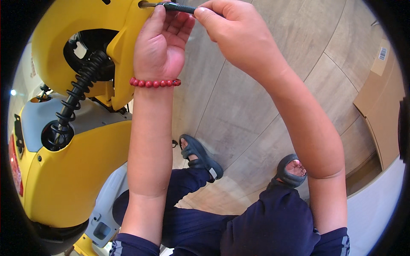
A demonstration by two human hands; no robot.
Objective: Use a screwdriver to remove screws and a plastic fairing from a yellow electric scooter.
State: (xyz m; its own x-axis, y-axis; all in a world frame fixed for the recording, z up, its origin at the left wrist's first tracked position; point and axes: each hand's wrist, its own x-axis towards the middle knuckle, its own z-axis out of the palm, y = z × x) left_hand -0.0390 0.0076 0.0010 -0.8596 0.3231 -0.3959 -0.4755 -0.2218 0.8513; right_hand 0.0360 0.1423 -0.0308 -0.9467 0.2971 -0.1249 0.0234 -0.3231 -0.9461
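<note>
A black knurled-handled driver tool [177,7] has its metal shaft in a hole in the yellow scooter body panel [106,15] at the top left. My right hand [237,38] grips the handle's outer end. Beside the hole, my left hand [160,47] is palm up, fingers curled, with thumb and fingertips at the tool's front part. A red bead bracelet circles that wrist. Below the panel are a black coil spring shock absorber [77,94] and a yellow and gray body section [72,175].
Wood-look flooring [226,111] lies beneath me, with my sandaled feet on it. Brown cardboard [380,111] is at the right, beside a pale curved surface [376,196] at lower right. The scooter fills the left side.
</note>
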